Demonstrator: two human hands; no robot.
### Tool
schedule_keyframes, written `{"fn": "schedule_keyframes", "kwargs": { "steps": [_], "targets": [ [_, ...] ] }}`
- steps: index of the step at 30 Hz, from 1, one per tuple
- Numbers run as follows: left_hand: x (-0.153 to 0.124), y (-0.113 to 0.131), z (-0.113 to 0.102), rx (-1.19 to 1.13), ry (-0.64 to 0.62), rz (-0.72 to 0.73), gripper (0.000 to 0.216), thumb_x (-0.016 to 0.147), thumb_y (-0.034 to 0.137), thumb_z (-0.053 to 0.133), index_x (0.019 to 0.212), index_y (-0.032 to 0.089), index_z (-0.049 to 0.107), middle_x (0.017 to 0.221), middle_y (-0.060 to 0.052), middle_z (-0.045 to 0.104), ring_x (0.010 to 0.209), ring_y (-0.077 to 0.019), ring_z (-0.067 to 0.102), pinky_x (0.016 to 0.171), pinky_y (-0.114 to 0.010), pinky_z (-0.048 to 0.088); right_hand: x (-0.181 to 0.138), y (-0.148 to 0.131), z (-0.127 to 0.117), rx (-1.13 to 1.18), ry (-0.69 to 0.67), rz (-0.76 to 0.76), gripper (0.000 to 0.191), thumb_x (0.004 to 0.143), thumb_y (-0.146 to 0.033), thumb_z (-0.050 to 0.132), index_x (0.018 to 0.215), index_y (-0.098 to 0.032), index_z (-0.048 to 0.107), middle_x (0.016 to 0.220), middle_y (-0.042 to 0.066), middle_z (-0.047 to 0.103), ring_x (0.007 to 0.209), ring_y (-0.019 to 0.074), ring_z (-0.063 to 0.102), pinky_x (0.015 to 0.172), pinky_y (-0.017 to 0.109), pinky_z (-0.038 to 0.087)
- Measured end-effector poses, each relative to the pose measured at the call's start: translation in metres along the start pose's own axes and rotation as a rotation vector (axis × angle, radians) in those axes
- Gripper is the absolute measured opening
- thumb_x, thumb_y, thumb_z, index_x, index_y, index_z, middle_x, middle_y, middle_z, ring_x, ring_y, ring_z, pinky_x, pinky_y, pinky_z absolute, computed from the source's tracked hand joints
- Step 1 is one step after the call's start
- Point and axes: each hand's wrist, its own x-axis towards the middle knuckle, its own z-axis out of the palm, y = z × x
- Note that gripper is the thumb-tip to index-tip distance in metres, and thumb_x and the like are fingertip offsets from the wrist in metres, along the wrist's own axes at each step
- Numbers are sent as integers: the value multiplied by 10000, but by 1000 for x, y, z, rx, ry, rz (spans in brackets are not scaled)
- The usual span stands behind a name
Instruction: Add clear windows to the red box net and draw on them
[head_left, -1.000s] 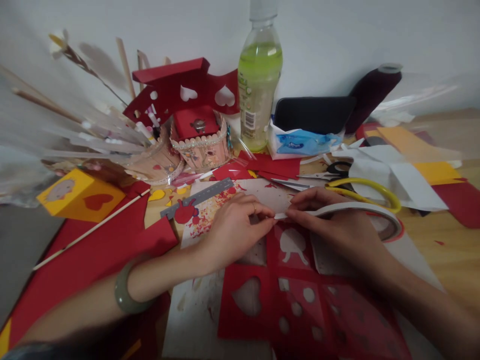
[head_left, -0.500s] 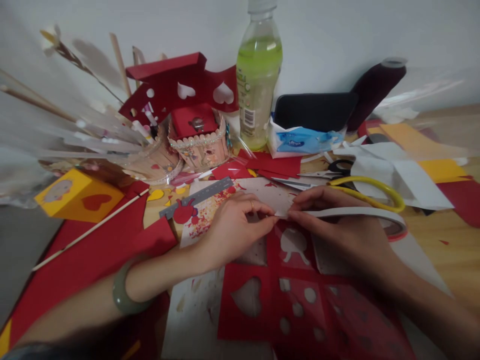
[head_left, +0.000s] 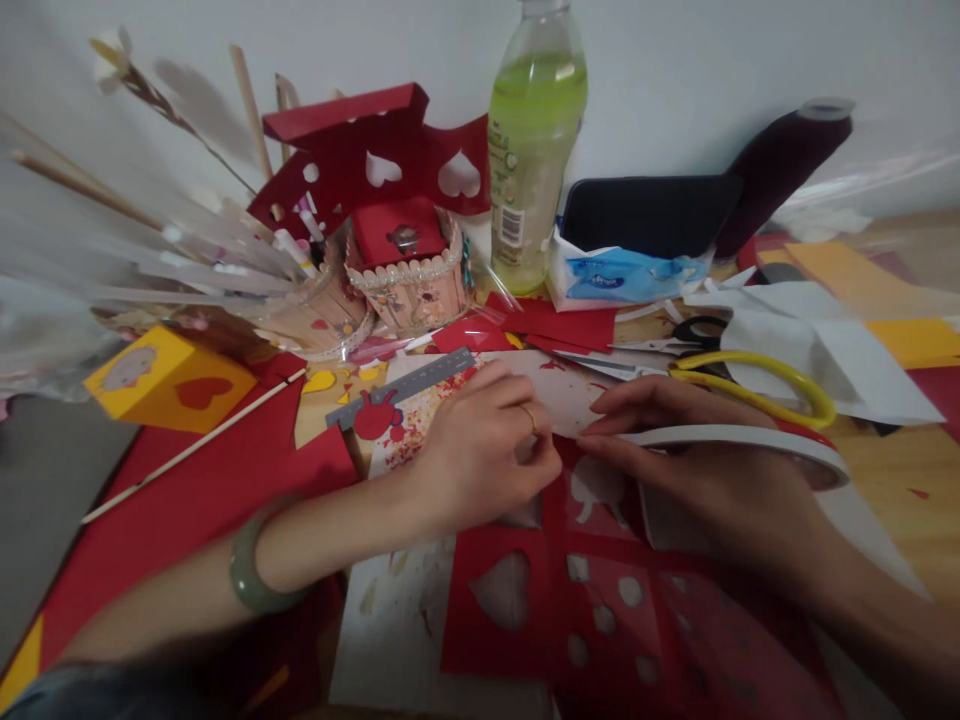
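We grasp the white tape roll [head_left: 750, 434] in our right hand [head_left: 709, 480], its band running from behind the hand toward the thumb, probably so the strip lines up near the far edge of the red cut-out card [head_left: 480, 652]. Our left hand [head_left: 484, 450] curls just to the left, though we cannot tell whether it pinches anything; the card lies on a white sheet [head_left: 390, 650], which perhaps shields the counter [head_left: 896, 465].

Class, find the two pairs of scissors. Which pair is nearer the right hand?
The yellow-handled scissors, just beyond the right hand; the black-handled scissors lie farther back.
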Motion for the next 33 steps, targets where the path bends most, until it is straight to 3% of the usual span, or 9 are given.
{"fn": "schedule_keyframes", "kwargs": {
  "steps": [4, 6, 10, 13, 19, 24, 29, 33],
  "targets": [
    [1, -14, -18, 335, 115, 98, 264, 803, 124, 485, 548, 171, 534, 578, -23, 513, 626, -157, 450, 576, -286, 379, 0, 3, -12, -97, 100, 12, 149, 694, -367, 700, 744, -245, 630, 685, 4, 673, 626, 189, 627, 549, 298, 472],
    [4, -19, -29, 457, 146, 35, 241, 828, 142, 483, 603, 168, 565, 599, -32, 528, 644, -171, 463, 596, -304, 384, 1, 6, -18, -128, 162, 40, 179, 681, -404, 703, 746, -251, 637, 655, 1, 657, 597, 190, 608, 540, 308, 452],
    [10, -15, -35, 595, 44, 54, 286, 883, 190, 446, 633, 151, 581, 624, -42, 563, 663, -177, 512, 572, -296, 380, 5, 7, -23, -123, 177, 52, 216, 682, -453, 698, 744, -251, 651, 646, 5, 639, 573, 184, 573, 540, 318, 422],
    [6, -7, -27, 551, -59, 71, 357, 933, 218, 396, 642, 150, 591, 614, -25, 582, 619, -154, 534, 526, -269, 371, 7, 5, -21, -135, 149, 35, 189, 708, -430, 679, 680, -246, 646, 668, 13, 650, 604, 185, 574, 554, 317, 419],
    [-15, 10, -7, 470, -168, 120, 200, 906, 195, 470, 825, 162, 650, 832, -29, 654, 745, -174, 582, 518, -240, 414, 9, 2, -16, -143, 77, 63, 148, 710, -371, 670, 645, -241, 644, 653, 13, 658, 613, 187, 579, 550, 303, 425],
    [-22, 15, 1, 443, -199, 183, 141, 892, 197, 518, 875, 168, 655, 842, -19, 653, 719, -175, 549, 447, -244, 387, 12, -1, -8, -86, -14, 111, 116, 683, -304, 645, 606, -224, 612, 582, -6, 624, 538, 153, 537, 490, 268, 377],
    [-19, 15, -1, 449, -202, 109, 216, 887, 235, 516, 1038, 125, 624, 917, -53, 651, 826, -205, 561, 468, -254, 416, 15, 3, -3, -12, -84, 171, 136, 662, -325, 638, 624, -200, 599, 561, -11, 608, 535, 148, 538, 503, 268, 387],
    [-20, 14, 1, 466, -206, 128, 159, 888, 230, 518, 906, 156, 658, 868, -38, 647, 811, -200, 550, 466, -253, 402, 15, 6, -2, 33, -139, 230, 114, 660, -289, 626, 613, -201, 570, 494, -32, 574, 455, 130, 512, 442, 252, 377]
  ]
}}
